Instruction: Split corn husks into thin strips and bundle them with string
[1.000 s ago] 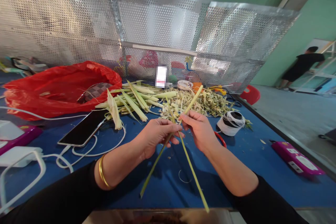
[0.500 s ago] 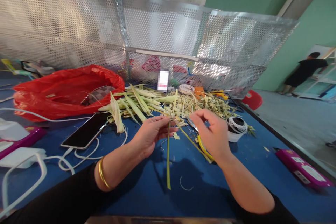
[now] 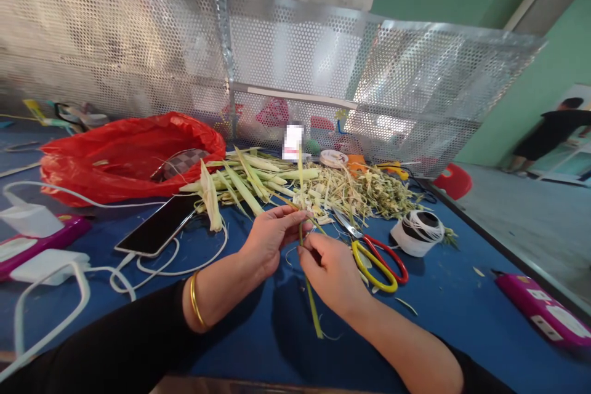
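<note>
My left hand [image 3: 272, 235] pinches a cluster of narrow green-yellow leaf strips where they cross, thumb against fingers. One leaf strip [image 3: 314, 311] hangs down below both hands, and another stands up above the pinch. Close beside it, my right hand [image 3: 335, 268] has its thumb and fingers closed on the hanging strip just under the crossing. Its fingertips partly hide the strips. Scissors [image 3: 376, 263] with one red and one yellow handle lie right of my right hand, blades pointing to the back left.
Corn husks [image 3: 249, 184] and dried plant bits [image 3: 369, 188] are heaped behind my hands. A thread spool [image 3: 418, 234] stands right, near a purple power strip [image 3: 542, 308]. Left are a red plastic bag [image 3: 92, 166], a phone [image 3: 159, 228] and white cables. A person [image 3: 547, 135] stands far right.
My right hand has moved left and down, from beside the strips onto the hanging one. The scissors, partly covered before, now show fully. The view has shifted slightly.
</note>
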The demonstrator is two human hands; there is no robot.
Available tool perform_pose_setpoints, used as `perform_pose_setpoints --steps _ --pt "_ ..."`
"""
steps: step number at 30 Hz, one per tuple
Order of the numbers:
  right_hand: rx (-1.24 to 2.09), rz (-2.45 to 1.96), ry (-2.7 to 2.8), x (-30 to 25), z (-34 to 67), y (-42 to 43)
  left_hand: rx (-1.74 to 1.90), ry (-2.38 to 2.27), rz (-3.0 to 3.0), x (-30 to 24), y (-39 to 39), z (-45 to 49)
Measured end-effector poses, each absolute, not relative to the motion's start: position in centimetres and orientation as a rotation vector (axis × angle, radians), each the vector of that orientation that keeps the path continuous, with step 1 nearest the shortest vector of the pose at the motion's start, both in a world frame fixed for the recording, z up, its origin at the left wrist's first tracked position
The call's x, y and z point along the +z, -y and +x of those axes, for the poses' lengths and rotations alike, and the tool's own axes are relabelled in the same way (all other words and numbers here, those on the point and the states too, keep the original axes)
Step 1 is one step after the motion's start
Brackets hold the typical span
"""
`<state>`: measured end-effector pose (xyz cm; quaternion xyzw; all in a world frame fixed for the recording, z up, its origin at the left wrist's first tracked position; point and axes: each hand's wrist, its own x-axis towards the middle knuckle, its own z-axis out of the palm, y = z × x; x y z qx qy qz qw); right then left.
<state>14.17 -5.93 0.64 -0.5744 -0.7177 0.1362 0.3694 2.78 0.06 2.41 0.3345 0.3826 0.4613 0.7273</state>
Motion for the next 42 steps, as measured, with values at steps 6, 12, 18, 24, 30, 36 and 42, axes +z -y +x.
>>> perform_pose_setpoints --steps 6,12,18,24,30,36,42 --pt "0.346 -1.424 1.87 0.4 13.8 6.3 1.045 -0.846 0.788 1.7 0.0 3.0" --pt "0.157 -1.376 1.978 0.4 13.9 6.4 1.014 -0.884 0.773 1.7 -0.3 2.9" --pt "-0.506 -1.437 1.876 2.0 16.0 5.8 0.932 -0.837 0.732 2.3 -1.5 1.9" --pt "-0.374 -1.681 2.016 1.2 16.7 4.6 0.891 -0.857 0.762 2.4 -1.6 1.7" --pt "-0.306 -1.611 2.032 1.0 16.1 5.3 0.989 -0.917 0.973 1.9 -1.1 2.3" --pt "0.031 -1.507 2.049 1.5 15.6 6.0 1.056 -0.938 0.994 1.3 -1.1 2.6" --pt "0.807 -1.379 1.37 2.1 17.3 3.9 0.862 -0.837 0.967 1.9 -1.2 2.1"
